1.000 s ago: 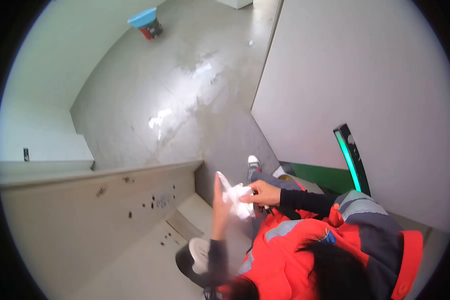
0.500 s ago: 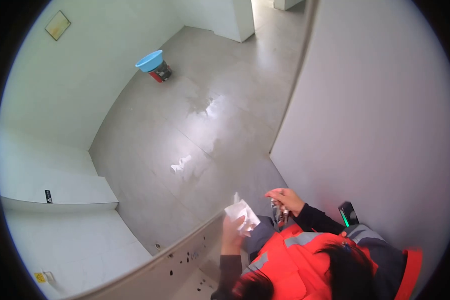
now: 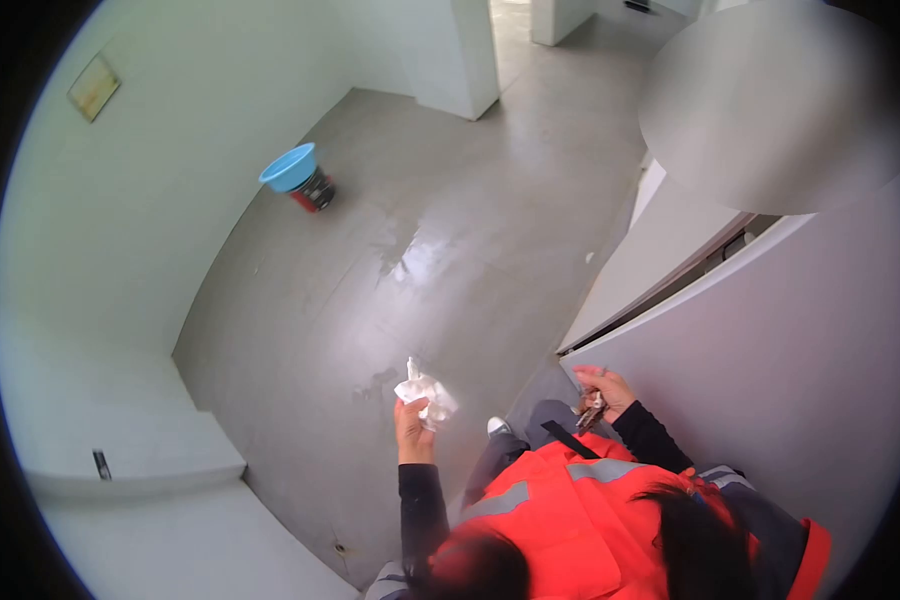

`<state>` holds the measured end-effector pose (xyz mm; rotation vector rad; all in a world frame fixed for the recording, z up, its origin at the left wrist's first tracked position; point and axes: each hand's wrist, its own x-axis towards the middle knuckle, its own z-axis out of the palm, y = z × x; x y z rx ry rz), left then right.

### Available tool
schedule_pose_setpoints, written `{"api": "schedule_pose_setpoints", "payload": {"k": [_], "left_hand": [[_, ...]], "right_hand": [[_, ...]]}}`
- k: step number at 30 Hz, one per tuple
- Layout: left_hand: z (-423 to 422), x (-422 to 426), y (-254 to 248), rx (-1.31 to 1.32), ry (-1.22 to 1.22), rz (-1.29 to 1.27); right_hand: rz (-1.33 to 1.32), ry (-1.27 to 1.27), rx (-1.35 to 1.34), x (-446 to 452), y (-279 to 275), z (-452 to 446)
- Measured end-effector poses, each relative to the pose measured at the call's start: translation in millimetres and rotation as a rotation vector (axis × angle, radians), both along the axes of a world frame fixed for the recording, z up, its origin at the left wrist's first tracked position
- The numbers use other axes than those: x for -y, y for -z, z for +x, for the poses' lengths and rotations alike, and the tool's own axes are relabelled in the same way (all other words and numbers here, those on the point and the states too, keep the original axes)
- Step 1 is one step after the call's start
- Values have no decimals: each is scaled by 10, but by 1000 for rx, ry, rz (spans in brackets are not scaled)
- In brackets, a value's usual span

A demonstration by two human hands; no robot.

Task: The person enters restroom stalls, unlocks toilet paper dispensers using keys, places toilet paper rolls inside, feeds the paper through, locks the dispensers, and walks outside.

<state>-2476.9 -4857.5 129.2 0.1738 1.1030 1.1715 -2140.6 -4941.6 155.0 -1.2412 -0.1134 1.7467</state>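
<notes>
My left hand (image 3: pixel 413 432) is closed around a crumpled white tissue (image 3: pixel 428 398), held out over the grey floor. The tissue's loose edges stick up past my fingers. Near the right-hand panel, my right hand (image 3: pixel 606 388) has its fingers curled over a small bunch of shiny, brownish metallic-looking pieces (image 3: pixel 591 411). Their exact kind is too small to make out. Both hands are well apart, in front of my orange vest (image 3: pixel 560 510).
A light blue basin (image 3: pixel 290 168) rests on a black and red bucket (image 3: pixel 313 193) by the left wall. Wet patches (image 3: pixel 400 255) mark the floor. On the right stands a pale panel (image 3: pixel 770 330) with a gap along its edge. A blurred grey round shape (image 3: pixel 780 105) covers the upper right.
My left hand has moved left with the tissue, and my right hand slightly right. The view has shifted; the speckled ledge by my left arm is gone, and a gap shows beside the right panel.
</notes>
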Motion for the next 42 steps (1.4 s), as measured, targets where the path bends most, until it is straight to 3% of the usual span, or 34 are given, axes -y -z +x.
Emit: {"api": "schedule_pose_setpoints", "payload": {"k": [3, 6, 8, 9, 11, 12, 15, 16, 17, 18, 19, 20, 21, 23, 24, 25, 27, 28, 29, 31, 33, 35, 37, 39, 42], "left_hand": [[-53, -615, -54, -92, 87, 6], [-119, -1087, 208, -229, 106, 74], [-185, -1333, 503, -485, 141, 85], [-183, -1418, 454, -495, 78, 72], [-132, -1733, 279, -328, 201, 5], [-135, -1950, 436, -335, 151, 19], [-338, -2217, 1196, -346, -8, -77], [-593, -2246, 2128, -492, -44, -246], [-669, -2116, 2403, -600, -51, -405], [-814, -1778, 2778, -889, 38, -471], [-1325, -1346, 3901, -1151, 127, -652], [-1127, -1493, 3331, -1302, 182, -846], [-1057, -1515, 3180, -1282, 193, -879], [-964, -1971, 2997, -777, -484, -713], [-816, -2382, 2572, -712, -515, -643], [-733, -2483, 2613, -716, -526, -636], [-914, -2965, 2679, -1014, -162, -881], [-1226, -2959, 3213, -1197, -3, -545], [-1476, -3268, 3492, -1150, 163, -607], [-1641, -4305, 3366, -1687, 991, -14], [-1520, -5352, 3216, -1525, 1115, 260], [-769, -6609, 2776, -486, 273, -467], [-119, -7683, 2351, -550, 466, -432], [15, -8661, 2540, -542, 580, -327], [936, -9853, 2406, -634, 672, -133]], "right_hand": [[-15, 44, 0, -502, -29, -153], [-8, 45, -43, -918, 6, -137], [22, 64, -94, -1307, 298, -51], [28, 94, -129, -1508, 492, 55], [-21, 150, -111, -2029, 852, 271], [-50, 169, -80, -2325, 1269, 523], [-127, 213, 17, -3134, 1966, 936], [-121, 229, 6, -3738, 1977, 1012], [-142, 273, -13, -3867, 1802, 996], [-143, 263, -17, -3923, 1792, 1033], [-176, 292, 23, -4119, 1699, 1009], [-219, 320, 70, -4269, 1656, 1057], [-246, 304, 89, -4403, 1748, 1172], [-199, 322, 0, -4981, 2183, 1528], [-155, 249, 44, -5269, 2238, 1613], [-149, 243, 35, -5385, 2317, 1768], [3, 150, 30, -5836, 2280, 1808], [-65, 228, 24, -6073, 2010, 1623], [-119, 329, 22, -6286, 1743, 1513], [-114, 359, -135, -6382, 2246, 1864], [-167, 576, 34, -6467, 1992, 1731], [-154, 685, 49, -6344, 2387, 2076], [-143, 748, 63, -6191, 2562, 2341], [-346, 751, 186, -6118, 2629, 2212], [-387, 856, 137, -5961, 2893, 2471]]}}
